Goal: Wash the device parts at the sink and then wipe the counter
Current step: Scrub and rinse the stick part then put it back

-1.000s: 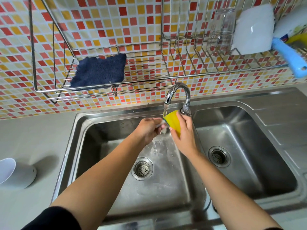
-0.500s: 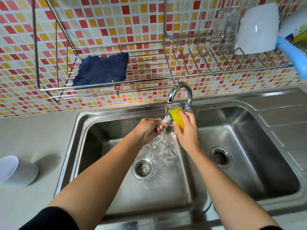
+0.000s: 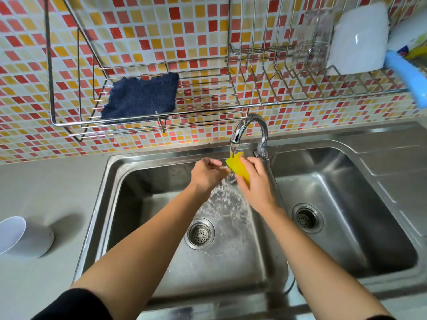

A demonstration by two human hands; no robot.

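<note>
A wall point(image 3: 138, 31) of red, orange and cream mosaic tiles fills the top of the frame. Below it, a steel double sink point(image 3: 161, 155) sits in a grey counter point(image 3: 46, 192) and spans the centre and right. A wire rack point(image 3: 208, 93) hangs on the wall, with a dark blue cloth point(image 3: 141, 98) at its left end and a glass point(image 3: 314, 35) and white dish point(image 3: 360, 38) at upper right. A white cup point(image 3: 25, 239) lies on its side on the counter at lower left.

At centre, the tap point(image 3: 251, 125) runs water point(image 3: 227, 197) into the left basin. Two bare forearms reach up from the bottom edge. The right hand point(image 3: 256, 183) grasps a yellow sponge point(image 3: 238, 166) under the stream. The left hand point(image 3: 206, 174), fingers curled, pinches a small pale part point(image 3: 223, 166) against the sponge — too small to make out.
</note>
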